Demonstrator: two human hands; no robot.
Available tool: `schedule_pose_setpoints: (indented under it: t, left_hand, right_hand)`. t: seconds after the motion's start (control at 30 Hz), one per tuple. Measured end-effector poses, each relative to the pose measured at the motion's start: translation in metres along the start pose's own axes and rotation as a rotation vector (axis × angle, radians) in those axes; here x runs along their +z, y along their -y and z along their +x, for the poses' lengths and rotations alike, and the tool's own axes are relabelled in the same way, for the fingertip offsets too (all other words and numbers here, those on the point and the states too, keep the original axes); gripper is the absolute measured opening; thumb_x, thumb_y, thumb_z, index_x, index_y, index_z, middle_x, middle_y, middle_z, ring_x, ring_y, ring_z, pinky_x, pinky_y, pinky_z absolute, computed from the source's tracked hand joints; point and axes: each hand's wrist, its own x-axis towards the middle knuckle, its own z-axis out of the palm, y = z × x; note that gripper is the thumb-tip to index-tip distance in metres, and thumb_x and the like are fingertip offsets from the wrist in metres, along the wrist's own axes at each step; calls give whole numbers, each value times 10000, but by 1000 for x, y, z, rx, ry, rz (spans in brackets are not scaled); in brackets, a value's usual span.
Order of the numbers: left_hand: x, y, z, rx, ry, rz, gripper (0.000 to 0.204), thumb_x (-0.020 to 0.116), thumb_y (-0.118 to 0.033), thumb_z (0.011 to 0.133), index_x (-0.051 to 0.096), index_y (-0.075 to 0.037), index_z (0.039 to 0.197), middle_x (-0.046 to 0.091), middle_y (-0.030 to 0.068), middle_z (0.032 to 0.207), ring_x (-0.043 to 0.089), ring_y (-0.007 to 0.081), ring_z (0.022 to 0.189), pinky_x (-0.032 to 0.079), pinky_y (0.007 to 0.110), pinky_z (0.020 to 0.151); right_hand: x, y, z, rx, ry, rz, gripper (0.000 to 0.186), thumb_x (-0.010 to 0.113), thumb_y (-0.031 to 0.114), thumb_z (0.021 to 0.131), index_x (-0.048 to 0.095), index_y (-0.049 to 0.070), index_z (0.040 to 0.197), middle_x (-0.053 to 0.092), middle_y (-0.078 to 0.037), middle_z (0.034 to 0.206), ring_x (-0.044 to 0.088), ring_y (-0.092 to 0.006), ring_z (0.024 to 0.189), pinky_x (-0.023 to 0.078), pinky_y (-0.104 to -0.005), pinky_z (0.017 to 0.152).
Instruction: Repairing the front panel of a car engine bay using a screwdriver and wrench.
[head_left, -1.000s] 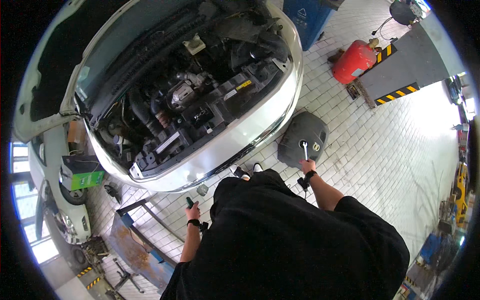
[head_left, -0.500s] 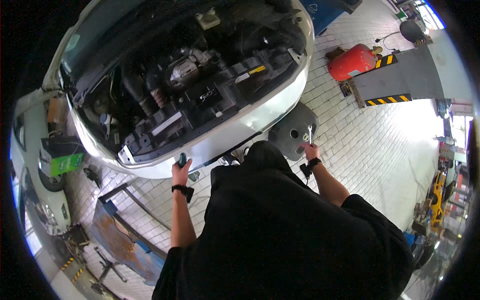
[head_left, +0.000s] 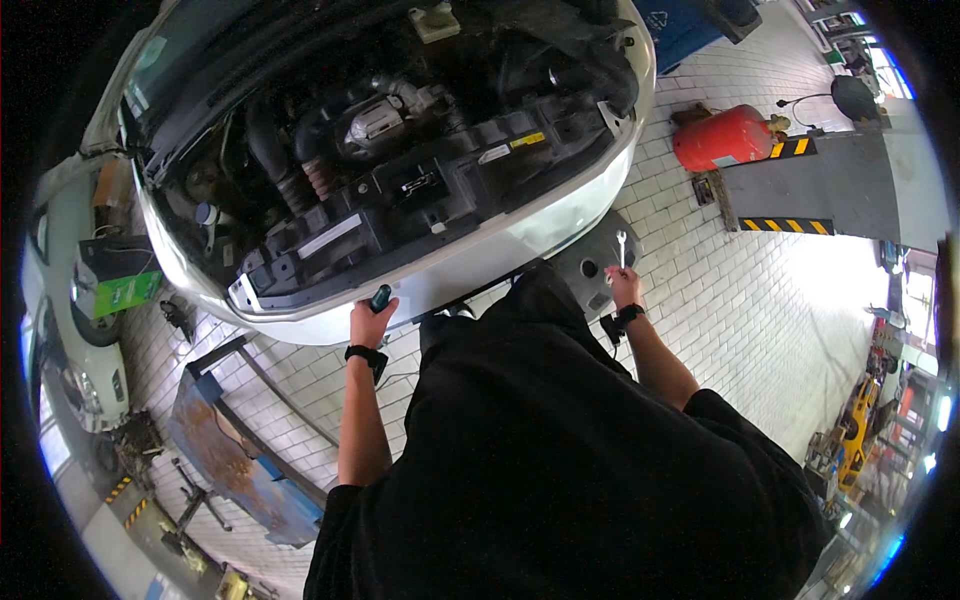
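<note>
While the person stands at the nose of a white car (head_left: 560, 215) with its engine bay open, the left hand (head_left: 372, 322) is closed around a dark, teal-tipped tool handle (head_left: 381, 297), held right against the lower edge of the front bumper. The right hand (head_left: 622, 287) grips a small silver wrench (head_left: 621, 247) upright, fingers wrapped about its lower end, over a grey underbody panel (head_left: 592, 262) lying on the tiled floor (head_left: 740, 300). A red gas cylinder (head_left: 722, 138) lies well apart to the right.
</note>
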Motion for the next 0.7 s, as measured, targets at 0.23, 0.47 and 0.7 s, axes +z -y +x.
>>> schedule_pose_setpoints:
  t: [0.23,0.47,0.7]
  left_hand:
    - [14,-93,-22,268,-70,390,352,728,-316,735,674,-81,992,667,169,875,629,355,837,511,429,719]
    - [41,-281,-48,705,15,470,208,689,-149,637,661,-39,812,540,112,1121,503,306,1095,473,415,846]
    - [64,-323,-46,755,8,492,197,673,-127,637,691,-23,804,505,127,1106,503,304,1056,450,404,901]
  right_hand:
    - [-5,151,34,-417,323,-181,136,594,166,872,651,50,915,618,-129,698,609,-240,623,468,-348,597]
    - [13,252,38,-937,764,-190,180,577,111,843,612,13,990,632,-183,896,609,-355,835,496,-417,735]
    - [20,294,25,-1059,950,-178,190,584,64,819,627,-20,983,632,-175,900,610,-352,850,486,-393,751]
